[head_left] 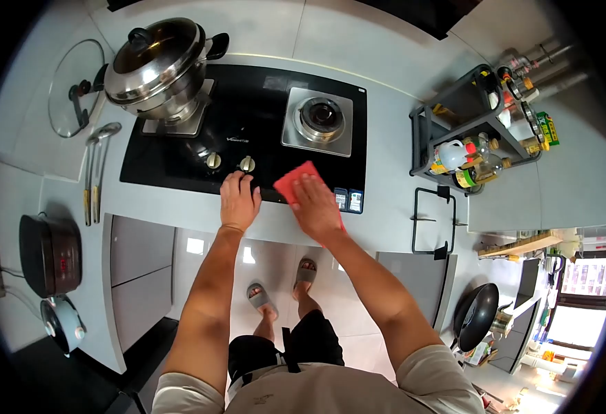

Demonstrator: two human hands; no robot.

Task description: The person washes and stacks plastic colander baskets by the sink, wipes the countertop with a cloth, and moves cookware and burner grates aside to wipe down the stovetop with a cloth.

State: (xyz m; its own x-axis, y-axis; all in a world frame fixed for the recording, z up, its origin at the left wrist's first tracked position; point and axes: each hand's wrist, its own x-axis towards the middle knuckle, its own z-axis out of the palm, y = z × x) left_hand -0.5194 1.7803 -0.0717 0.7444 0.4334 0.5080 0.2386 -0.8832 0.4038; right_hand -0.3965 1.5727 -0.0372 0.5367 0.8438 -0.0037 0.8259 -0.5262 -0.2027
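Note:
My right hand (315,205) presses a red cloth (296,181) onto the front right of the black glass gas cooktop (248,110). Some of the cloth also shows beside the wrist. At the cooktop's front edge rests my left hand (239,201), palm down with nothing seen in it. Its fingertips lie just below the right control knob (247,164); whether they touch it I cannot tell. The other knob (213,161) is a little to the left. A bare burner (319,119) sits at the cooktop's right side, beyond the red cloth.
A lidded steel pot (161,72) stands on the left burner. Left of it are a glass lid (75,90) and long-handled utensils (92,172). A bottle rack (448,138) and a black wire stand (433,221) are on the right. A dark cooker (51,255) stands far left.

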